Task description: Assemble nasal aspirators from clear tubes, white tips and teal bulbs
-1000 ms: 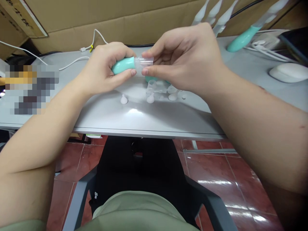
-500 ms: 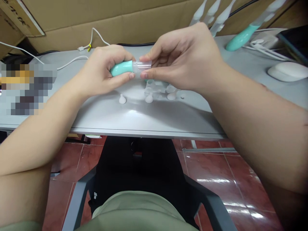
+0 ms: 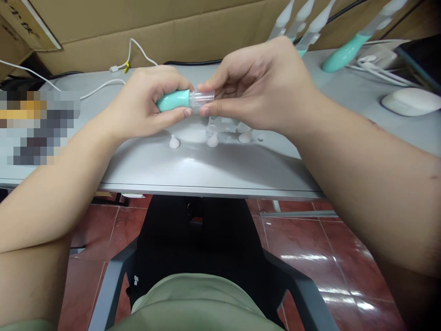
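Note:
My left hand [image 3: 138, 103] is wrapped round a teal bulb-shaped handle [image 3: 174, 100], which lies level with its collar pointing right. My right hand [image 3: 265, 85] pinches a clear plastic tube [image 3: 206, 97] between thumb and forefinger. The tube meets the open end of the handle; how firmly they join I cannot tell. Just below the hands on the desk are small white cone-shaped tips [image 3: 174, 141], clear plastic pieces [image 3: 214, 127] and a tiny round piece [image 3: 260, 138]. Part of this group is hidden behind my right hand.
Behind my right hand stand several teal devices with clear necks and long white tips [image 3: 312, 37]; another such device [image 3: 346, 54] leans farther right. A white mouse [image 3: 411, 102] and white cables [image 3: 382, 73] lie at the right. Cardboard [image 3: 138, 27] backs the grey desk [image 3: 193, 174].
The view has shifted slightly. Both hands keep hold of the handle and tube, with barely any movement; the right fingers sit a little lower.

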The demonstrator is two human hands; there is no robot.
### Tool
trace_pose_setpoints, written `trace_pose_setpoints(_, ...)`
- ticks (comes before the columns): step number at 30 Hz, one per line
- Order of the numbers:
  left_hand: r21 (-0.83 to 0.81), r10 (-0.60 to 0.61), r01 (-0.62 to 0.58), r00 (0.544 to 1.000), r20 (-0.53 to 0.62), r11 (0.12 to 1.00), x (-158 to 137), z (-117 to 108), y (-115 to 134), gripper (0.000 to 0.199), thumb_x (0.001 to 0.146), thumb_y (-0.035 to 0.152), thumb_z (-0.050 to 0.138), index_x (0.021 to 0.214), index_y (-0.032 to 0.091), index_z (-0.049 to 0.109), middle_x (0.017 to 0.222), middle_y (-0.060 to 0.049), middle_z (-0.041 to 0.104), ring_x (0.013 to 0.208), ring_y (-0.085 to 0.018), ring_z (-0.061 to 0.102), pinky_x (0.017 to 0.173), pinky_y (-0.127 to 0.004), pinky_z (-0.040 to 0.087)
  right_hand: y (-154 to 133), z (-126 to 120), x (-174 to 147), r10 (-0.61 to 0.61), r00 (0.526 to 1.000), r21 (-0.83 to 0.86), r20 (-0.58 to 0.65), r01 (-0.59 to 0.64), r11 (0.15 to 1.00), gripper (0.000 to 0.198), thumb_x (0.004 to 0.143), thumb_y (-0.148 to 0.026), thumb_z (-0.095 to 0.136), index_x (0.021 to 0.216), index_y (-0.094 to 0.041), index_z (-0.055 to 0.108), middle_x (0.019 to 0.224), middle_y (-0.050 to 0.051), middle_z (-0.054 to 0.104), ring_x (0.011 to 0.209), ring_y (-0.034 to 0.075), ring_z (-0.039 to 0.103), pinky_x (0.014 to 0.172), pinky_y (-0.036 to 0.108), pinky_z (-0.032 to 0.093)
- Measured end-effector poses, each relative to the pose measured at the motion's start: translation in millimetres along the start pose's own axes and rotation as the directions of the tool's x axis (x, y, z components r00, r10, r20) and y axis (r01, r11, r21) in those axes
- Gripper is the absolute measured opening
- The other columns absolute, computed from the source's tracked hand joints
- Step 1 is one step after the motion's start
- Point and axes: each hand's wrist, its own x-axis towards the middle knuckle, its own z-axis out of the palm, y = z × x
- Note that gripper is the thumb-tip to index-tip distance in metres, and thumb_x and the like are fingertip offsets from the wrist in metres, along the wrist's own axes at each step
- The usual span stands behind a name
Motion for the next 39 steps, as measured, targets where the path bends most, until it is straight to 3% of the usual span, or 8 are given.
trace_pose_setpoints(5, -0.024, -0.007, 0.007, 1.000, -0.007, 1.000, 0, -1, 2, 0.084, 0.122, 0.095, 0.053, 0.137, 0.019, 0.087, 0.107, -0.004, 0.074, 0.108, -0.023, 0.080, 0.106, -0.050, 0.069, 1, 2, -3, -0.024, 0.999, 0.059, -0.028, 0.026, 0.998, 0.049, 0.081, -0.067, 0.122, 0.100, -0.030, 0.095, 0.109, 0.005, 0.094, 0.091, 0.024, 0.083, 0.091, 0.051, 0.075)
trace_pose_setpoints(12, 0.031, 0.080, -0.078, 0.993, -0.087, 0.996, 1, 1, 4, 0.074, 0.127, 0.086, 0.056, 0.132, 0.020, 0.088, 0.100, -0.003, 0.072, 0.101, -0.023, 0.083, 0.098, -0.044, 0.069, -3, 3, -3, -0.008, 1.000, 0.012, -0.027, 0.008, 1.000, 0.056, 0.076, -0.073, 0.123, 0.099, -0.031, 0.095, 0.112, 0.004, 0.094, 0.099, 0.029, 0.088, 0.094, 0.052, 0.078)
trace_pose_setpoints(17, 0.006, 0.057, -0.057, 0.995, -0.087, 0.998, 0, 2, 4, 0.073, 0.125, 0.089, 0.059, 0.130, 0.023, 0.089, 0.097, -0.004, 0.071, 0.097, -0.026, 0.083, 0.094, -0.046, 0.069, -1, 1, 1, 0.022, 1.000, 0.010, -0.001, -0.022, 1.000, 0.059, 0.069, -0.070, 0.125, 0.096, -0.029, 0.092, 0.109, 0.005, 0.094, 0.098, 0.027, 0.088, 0.094, 0.047, 0.079)
trace_pose_setpoints(21, 0.049, 0.097, -0.093, 0.989, -0.109, 0.994, 0, -1, 6, 0.074, 0.128, 0.087, 0.056, 0.133, 0.021, 0.088, 0.101, -0.003, 0.072, 0.099, -0.022, 0.083, 0.094, -0.042, 0.068, 0, 1, 2, 0.016, 1.000, 0.018, -0.005, -0.016, 1.000, 0.057, 0.072, -0.068, 0.124, 0.097, -0.028, 0.093, 0.110, 0.005, 0.094, 0.099, 0.026, 0.088, 0.095, 0.046, 0.079)
trace_pose_setpoints(27, 0.097, 0.072, -0.072, 0.997, -0.001, 0.993, 1, 0, 10, 0.083, 0.124, 0.092, 0.046, 0.129, 0.022, 0.089, 0.094, -0.002, 0.067, 0.095, -0.022, 0.082, 0.091, -0.041, 0.069, 0, 1, -2, -0.034, 0.999, -0.017, 0.041, 0.035, 0.999, 0.040, 0.083, -0.057, 0.119, 0.096, -0.030, 0.093, 0.108, 0.005, 0.093, 0.094, 0.024, 0.085, 0.093, 0.047, 0.076)
trace_pose_setpoints(32, 0.020, 0.002, -0.002, 1.000, -0.009, 1.000, 1, 3, 4, 0.087, 0.122, 0.098, 0.050, 0.129, 0.020, 0.087, 0.100, -0.003, 0.071, 0.101, -0.024, 0.082, 0.098, -0.046, 0.070, 7, 3, 1, -0.027, 0.999, 0.001, 0.032, 0.027, 1.000, 0.047, 0.079, -0.063, 0.120, 0.095, -0.030, 0.090, 0.108, 0.006, 0.092, 0.091, 0.024, 0.082, 0.092, 0.049, 0.074)
trace_pose_setpoints(36, -0.073, -0.029, 0.031, 0.999, 0.025, 0.997, 2, -1, 0, 0.082, 0.119, 0.100, 0.063, 0.136, 0.023, 0.087, 0.113, -0.009, 0.084, 0.105, -0.026, 0.081, 0.100, -0.047, 0.069, 5, 7, 1, -0.027, 1.000, -0.150, 0.008, 0.028, 0.988, 0.042, 0.088, -0.065, 0.111, 0.096, -0.031, 0.087, 0.107, 0.004, 0.089, 0.090, 0.023, 0.077, 0.093, 0.048, 0.073)
trace_pose_setpoints(39, -0.070, -0.068, 0.070, 0.997, 0.021, 0.995, 2, -8, -1, 0.087, 0.117, 0.101, 0.062, 0.138, 0.020, 0.088, 0.119, -0.011, 0.089, 0.111, -0.026, 0.083, 0.104, -0.046, 0.068, -4, 9, -3, -0.017, 1.000, -0.281, -0.022, 0.010, 0.960, 0.037, 0.096, -0.062, 0.100, 0.109, -0.031, 0.086, 0.119, 0.005, 0.089, 0.094, 0.025, 0.078, 0.097, 0.050, 0.074)
